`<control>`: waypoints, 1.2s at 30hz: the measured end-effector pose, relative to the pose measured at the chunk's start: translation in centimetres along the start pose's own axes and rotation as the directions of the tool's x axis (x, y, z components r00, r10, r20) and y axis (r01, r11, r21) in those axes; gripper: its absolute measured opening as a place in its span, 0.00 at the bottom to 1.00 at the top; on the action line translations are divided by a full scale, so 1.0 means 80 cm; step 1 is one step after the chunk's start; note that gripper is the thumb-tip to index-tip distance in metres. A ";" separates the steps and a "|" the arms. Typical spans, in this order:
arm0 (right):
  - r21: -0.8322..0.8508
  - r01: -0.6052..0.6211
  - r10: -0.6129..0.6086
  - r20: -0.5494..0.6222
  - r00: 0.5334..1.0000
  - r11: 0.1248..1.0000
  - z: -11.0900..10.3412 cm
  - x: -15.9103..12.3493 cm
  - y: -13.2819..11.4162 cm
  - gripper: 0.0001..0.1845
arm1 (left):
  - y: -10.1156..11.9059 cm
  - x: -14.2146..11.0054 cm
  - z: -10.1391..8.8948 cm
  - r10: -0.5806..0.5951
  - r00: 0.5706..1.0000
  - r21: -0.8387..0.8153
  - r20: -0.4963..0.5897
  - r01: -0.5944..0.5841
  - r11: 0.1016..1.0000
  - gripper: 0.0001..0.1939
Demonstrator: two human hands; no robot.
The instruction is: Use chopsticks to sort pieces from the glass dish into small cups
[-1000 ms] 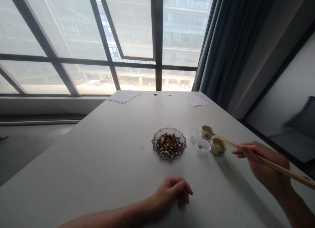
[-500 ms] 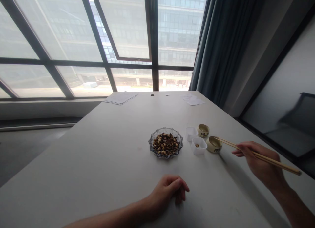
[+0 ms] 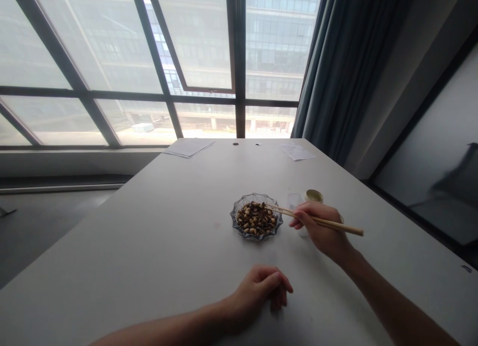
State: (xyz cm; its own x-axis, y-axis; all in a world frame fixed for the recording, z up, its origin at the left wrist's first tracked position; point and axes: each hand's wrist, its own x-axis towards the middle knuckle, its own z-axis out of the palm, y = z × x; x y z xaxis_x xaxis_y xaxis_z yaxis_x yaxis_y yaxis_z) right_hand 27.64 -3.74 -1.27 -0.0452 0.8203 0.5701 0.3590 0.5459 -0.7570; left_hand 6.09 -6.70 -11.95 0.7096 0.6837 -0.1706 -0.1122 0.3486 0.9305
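My right hand [image 3: 325,232] holds a pair of wooden chopsticks [image 3: 347,228], their tips over the far right part of a faceted glass bowl [image 3: 234,224]. In the bowl lies a mix of brown seeds and pale nuts [image 3: 257,218]; whether the tips pinch one is too small to tell. Behind my right hand a cream-coloured cup [image 3: 314,194] and a translucent plastic cup [image 3: 293,199] show in part. The hand largely hides a second pair of such cups. My left hand [image 3: 259,291] rests on the table before the bowl, fingers loosely bent, holding nothing.
The white table [image 3: 179,226] runs toward the windows. Papers [image 3: 190,148] lie at its far left corner and more sheets [image 3: 297,152] at the far right. A small dark disc [image 3: 235,144] sits near the far edge. A dark curtain [image 3: 336,87] hangs at right.
My right hand has moved left with the chopsticks, from the near cream-coloured cup to the glass bowl. My left hand stays in place. The view has shifted slightly.
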 end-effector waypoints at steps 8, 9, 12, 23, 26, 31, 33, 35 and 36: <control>0.078 -0.124 0.117 0.082 0.990 0.989 0.059 0.031 0.043 0.22 | 0.001 0.001 0.002 -0.007 1.000 0.021 0.016 0.007 1.000 0.27; 0.086 -0.135 0.128 0.083 0.988 0.987 0.060 0.032 0.046 0.23 | 0.002 0.000 0.002 -0.008 1.000 0.023 0.016 0.008 1.000 0.26; 0.103 -0.171 0.162 0.085 0.983 0.980 0.061 0.035 0.052 0.22 | 0.004 -0.001 0.003 -0.011 1.000 0.027 0.016 0.010 1.000 0.25; 0.134 -0.254 0.247 0.068 0.967 0.958 0.065 0.038 0.073 0.24 | -0.001 0.001 0.001 -0.008 1.000 0.029 0.029 0.007 1.000 0.27; 0.144 -0.258 0.253 0.052 0.966 0.955 0.066 0.035 0.074 0.25 | 0.000 0.000 0.001 -0.005 1.000 0.030 0.027 0.004 1.000 0.28; 0.156 -0.247 0.248 0.011 0.969 0.956 0.062 0.033 0.062 0.26 | 0.002 0.000 0.002 -0.004 1.000 0.029 0.018 0.003 1.000 0.27; 0.156 -0.235 0.238 -0.004 0.971 0.959 0.054 0.030 0.052 0.25 | 0.003 0.000 0.002 -0.005 1.000 0.028 0.015 0.004 1.000 0.26; 0.146 -0.207 0.214 -0.032 0.976 0.967 0.041 0.023 0.040 0.23 | 0.003 -0.001 0.002 -0.006 1.000 0.028 0.015 0.006 1.000 0.27; 0.138 -0.190 0.200 -0.057 0.978 0.972 0.032 0.019 0.035 0.22 | 0.003 -0.001 0.002 -0.006 1.000 0.027 0.016 0.006 1.000 0.27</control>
State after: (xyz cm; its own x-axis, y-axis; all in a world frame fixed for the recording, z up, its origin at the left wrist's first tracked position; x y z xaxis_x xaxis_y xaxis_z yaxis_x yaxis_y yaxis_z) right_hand 26.19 -0.55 -3.34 0.0805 0.9018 0.4246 0.2290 0.3979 -0.8884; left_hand 6.11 -6.78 -11.65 0.7210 0.6714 -0.1714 -0.0892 0.3352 0.9379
